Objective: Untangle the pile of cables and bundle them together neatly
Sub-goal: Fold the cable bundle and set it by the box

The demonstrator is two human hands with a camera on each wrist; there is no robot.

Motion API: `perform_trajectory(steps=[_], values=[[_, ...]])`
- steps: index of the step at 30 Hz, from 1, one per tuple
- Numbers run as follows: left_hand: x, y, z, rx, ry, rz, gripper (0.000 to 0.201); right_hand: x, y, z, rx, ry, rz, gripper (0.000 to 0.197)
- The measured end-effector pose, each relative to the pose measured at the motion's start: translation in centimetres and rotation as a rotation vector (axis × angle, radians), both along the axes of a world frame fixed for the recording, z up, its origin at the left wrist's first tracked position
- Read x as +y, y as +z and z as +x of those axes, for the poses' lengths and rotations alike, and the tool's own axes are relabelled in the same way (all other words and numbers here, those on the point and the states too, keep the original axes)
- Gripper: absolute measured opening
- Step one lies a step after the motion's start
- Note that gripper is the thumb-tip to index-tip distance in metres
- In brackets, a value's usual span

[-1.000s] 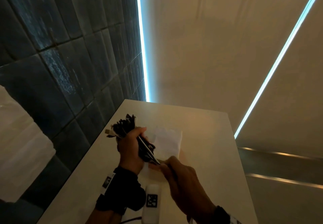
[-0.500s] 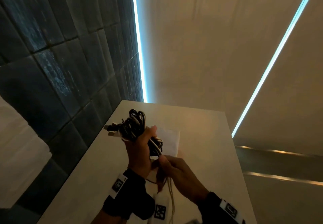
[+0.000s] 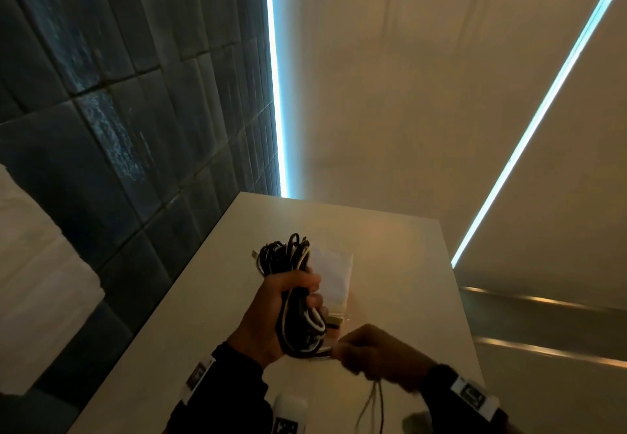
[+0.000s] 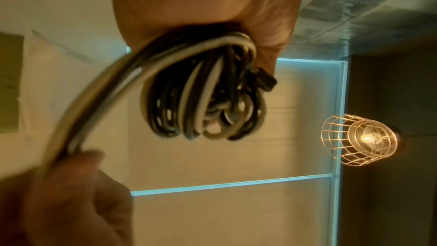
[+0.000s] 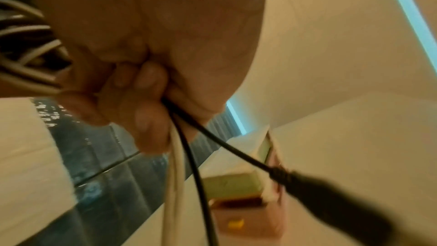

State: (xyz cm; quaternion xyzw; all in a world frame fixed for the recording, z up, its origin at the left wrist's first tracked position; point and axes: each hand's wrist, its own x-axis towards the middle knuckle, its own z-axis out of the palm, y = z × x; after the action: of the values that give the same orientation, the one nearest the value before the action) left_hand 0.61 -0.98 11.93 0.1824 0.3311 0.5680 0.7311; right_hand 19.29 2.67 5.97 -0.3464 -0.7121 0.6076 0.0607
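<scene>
A coiled bundle of black and white cables [image 3: 288, 260] is gripped in my left hand [image 3: 271, 311] above the pale table [image 3: 400, 257]. Loops stick out above the fist and below it [image 4: 203, 100]. My right hand [image 3: 376, 352] sits just right of the bundle's lower end and grips the loose cable ends [image 5: 179, 149], a white pair and a black one. They hang down from the fist [image 3: 371, 403]. A black plug [image 5: 331, 190] dangles on the black lead. A small connector [image 3: 253, 254] pokes out at the bundle's upper left.
A clear plastic bag [image 3: 334, 281] lies on the table behind the hands. A white device [image 3: 288, 413] rests near the table's front edge. A dark tiled wall [image 3: 135, 128] runs along the left. A caged lamp [image 4: 359, 143] glows in the left wrist view.
My right hand has swung down and to the right, drawing the loose ends around the bundle's lower end. My left hand has turned the bundle more upright.
</scene>
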Motion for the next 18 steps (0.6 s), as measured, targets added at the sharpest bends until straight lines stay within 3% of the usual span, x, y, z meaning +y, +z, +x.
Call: perform_trajectory(steps=[3,7,9,13,18], values=[[-0.6,-0.9,-0.9,0.195,-0.102,0.040,0.027,2.6,1.6,1.8,-0.160,0.015,0.063,0.038],[-1.1,-1.8,-0.6,0.451,-0.151,0.107,0.029,4.8,5.1,2.6,-0.193,0.110,0.223,0.033],[-1.4,-1.8,-0.3,0.466,-0.169,0.106,0.018,5.4,6.9,2.6,-0.187,0.156,0.270,0.031],[-1.9,-1.7,0.4,0.360,-0.248,0.116,0.058,5.7,9.5,1.7,-0.160,0.217,0.432,0.027],[-2.9,-1.2,1.4,0.354,-0.237,0.177,0.016,6.2,11.1,1.0,-0.155,0.154,0.576,0.027]])
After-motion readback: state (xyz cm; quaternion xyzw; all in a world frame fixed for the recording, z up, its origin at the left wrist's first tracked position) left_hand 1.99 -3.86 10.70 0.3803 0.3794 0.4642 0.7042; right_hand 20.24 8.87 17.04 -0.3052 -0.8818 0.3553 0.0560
